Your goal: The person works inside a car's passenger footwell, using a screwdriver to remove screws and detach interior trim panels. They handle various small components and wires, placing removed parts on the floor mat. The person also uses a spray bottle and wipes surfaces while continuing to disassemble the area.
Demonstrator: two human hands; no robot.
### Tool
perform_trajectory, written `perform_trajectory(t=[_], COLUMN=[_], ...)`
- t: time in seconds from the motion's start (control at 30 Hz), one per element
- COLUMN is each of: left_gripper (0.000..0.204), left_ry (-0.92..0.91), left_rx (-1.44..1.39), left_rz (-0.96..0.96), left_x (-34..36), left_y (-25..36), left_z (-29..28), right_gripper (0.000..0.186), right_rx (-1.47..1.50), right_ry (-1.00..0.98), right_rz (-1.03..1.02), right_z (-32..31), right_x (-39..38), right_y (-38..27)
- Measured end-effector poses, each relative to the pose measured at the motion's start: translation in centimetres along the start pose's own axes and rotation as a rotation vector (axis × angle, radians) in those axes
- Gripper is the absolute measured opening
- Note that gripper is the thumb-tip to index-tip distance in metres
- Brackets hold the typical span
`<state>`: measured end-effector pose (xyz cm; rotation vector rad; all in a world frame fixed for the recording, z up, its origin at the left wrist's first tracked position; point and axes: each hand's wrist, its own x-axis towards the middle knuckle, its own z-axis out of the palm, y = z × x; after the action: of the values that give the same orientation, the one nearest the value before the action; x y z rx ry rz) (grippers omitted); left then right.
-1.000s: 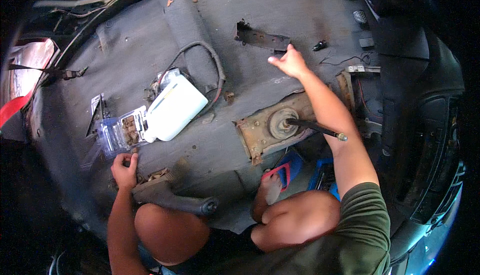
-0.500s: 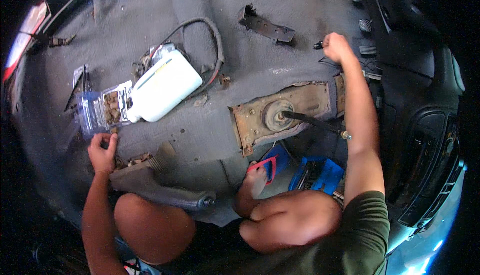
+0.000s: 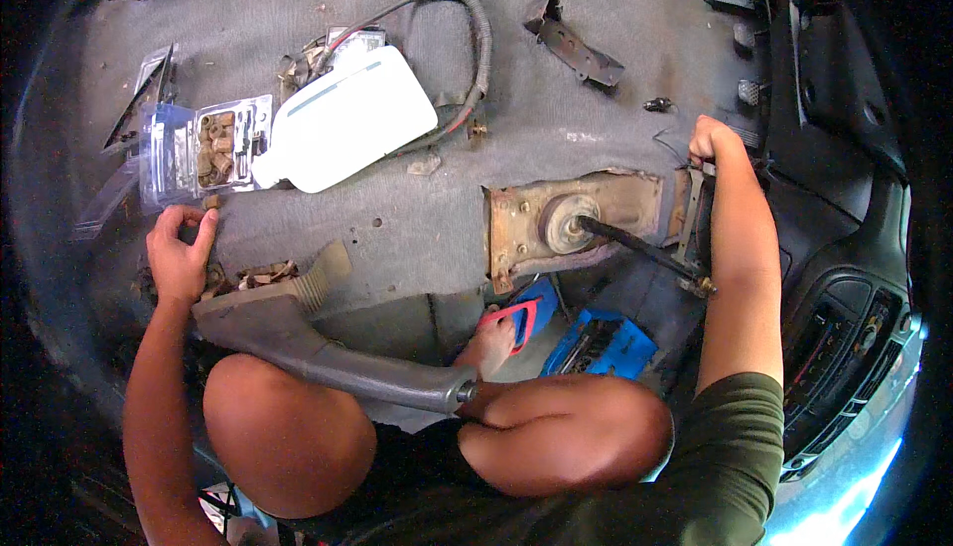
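My right hand (image 3: 717,141) is closed beside the pedals, fingertips at the upper end of a narrow metal bracket (image 3: 694,210); what it grips is hidden. A small black connector (image 3: 657,104) lies beyond it on the grey carpet. My left hand (image 3: 179,256) is near the base of the grey handbrake lever (image 3: 338,352), thumb and fingers apart, with a small brown piece (image 3: 210,203) by the thumb tip. Next to it lies an opened clear plastic pack (image 3: 167,154) with a tray of brownish metal parts (image 3: 214,149).
A gear lever (image 3: 635,243) rises from the floor opening between my hands. Beyond are a white plastic bottle (image 3: 352,119), a corrugated hose (image 3: 484,50) and a loose dark bracket (image 3: 581,53). A blue tool case (image 3: 601,344) sits near my foot. The dashboard (image 3: 844,318) bounds the right.
My right hand has left the black connector, which now lies on the carpet, and has come nearer to me by the metal bracket. My left hand stays by the lever base. The view has shifted.
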<state>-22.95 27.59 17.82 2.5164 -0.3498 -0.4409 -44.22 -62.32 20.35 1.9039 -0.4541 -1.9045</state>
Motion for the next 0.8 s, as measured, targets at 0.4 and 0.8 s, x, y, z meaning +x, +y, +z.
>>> perform_trajectory(t=[0.4, 0.8], left_gripper=[0.025, 0.026], left_ry=[0.011, 0.001], left_rx=[-0.003, -0.014], left_rz=[-0.002, -0.032], left_x=[0.1, -0.5], left_y=[0.3, 0.3], left_z=[-0.3, -0.6], right_gripper=[0.024, 0.027], right_rx=[0.179, 0.153], right_ry=[0.246, 0.089], right_rz=[0.246, 0.117], right_z=[-3.8, -3.7], right_x=[-8.5, -6.0], right_y=[-6.0, -4.1])
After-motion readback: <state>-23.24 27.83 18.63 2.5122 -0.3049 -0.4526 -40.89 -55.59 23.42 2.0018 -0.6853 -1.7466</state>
